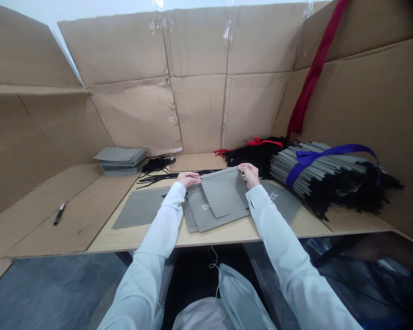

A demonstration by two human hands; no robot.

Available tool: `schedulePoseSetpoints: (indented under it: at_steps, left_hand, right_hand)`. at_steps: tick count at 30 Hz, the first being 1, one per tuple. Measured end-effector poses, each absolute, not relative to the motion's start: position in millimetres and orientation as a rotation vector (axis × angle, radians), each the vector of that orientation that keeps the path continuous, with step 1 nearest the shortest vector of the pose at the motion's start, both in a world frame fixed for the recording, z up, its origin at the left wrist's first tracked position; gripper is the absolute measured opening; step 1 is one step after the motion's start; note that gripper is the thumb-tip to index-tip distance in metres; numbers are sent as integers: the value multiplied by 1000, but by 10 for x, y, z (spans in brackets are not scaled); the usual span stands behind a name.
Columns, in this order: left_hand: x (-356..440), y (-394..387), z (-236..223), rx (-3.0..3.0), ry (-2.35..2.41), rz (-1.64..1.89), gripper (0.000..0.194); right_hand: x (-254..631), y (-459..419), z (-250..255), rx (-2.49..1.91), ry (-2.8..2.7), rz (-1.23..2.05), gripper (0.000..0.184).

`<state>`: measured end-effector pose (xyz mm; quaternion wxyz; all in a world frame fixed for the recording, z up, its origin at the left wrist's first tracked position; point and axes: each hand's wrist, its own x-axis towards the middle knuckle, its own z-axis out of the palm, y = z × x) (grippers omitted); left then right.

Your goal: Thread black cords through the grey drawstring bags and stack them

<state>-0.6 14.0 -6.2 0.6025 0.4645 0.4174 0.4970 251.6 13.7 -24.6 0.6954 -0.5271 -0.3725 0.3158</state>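
Note:
A plain grey drawstring pouch (pixel 225 192) is held up by its top edge, tilted, over the table. My right hand (pixel 249 175) is closed in a pinch on its upper right corner. At the upper left corner my left hand (pixel 188 178) is closed, with a bit of black cord showing at its fingertips. Under the held pouch lie more grey pouches (pixel 192 213), one with white lettering partly covered. To the left a flat grey pouch (pixel 134 211) lies partly behind my left sleeve. Loose black cords (pixel 158 178) stretch across the table behind my left hand.
A stack of grey pouches (pixel 120 160) and a heap of black cords (pixel 158 163) sit back left. Back right are a bundle of black cords tied in red (pixel 237 156) and pouches tied with blue ribbon (pixel 296 160). A marker (pixel 59 214) lies left. Cardboard walls (pixel 199 110) surround the table.

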Motion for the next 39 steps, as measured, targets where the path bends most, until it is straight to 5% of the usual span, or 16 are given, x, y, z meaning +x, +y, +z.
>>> schedulePoseSetpoints:
  at_steps: [26, 30, 33, 39]
  left_hand:
    - [81, 77, -40, 966, 791, 1219, 31]
    - [-164, 200, -16, 1276, 1169, 989, 26]
    - [-531, 297, -34, 1539, 1879, 1063, 22]
    - [-1008, 320, -260, 1329, 2507, 950, 33]
  right_hand:
    - [2436, 222, -261, -914, -546, 991, 16]
    - [2480, 224, -246, -877, -501, 961, 15]
    - [2514, 235, -247, -852, -483, 914, 15]
    - [2552, 274, -282, -867, -477, 890, 15]
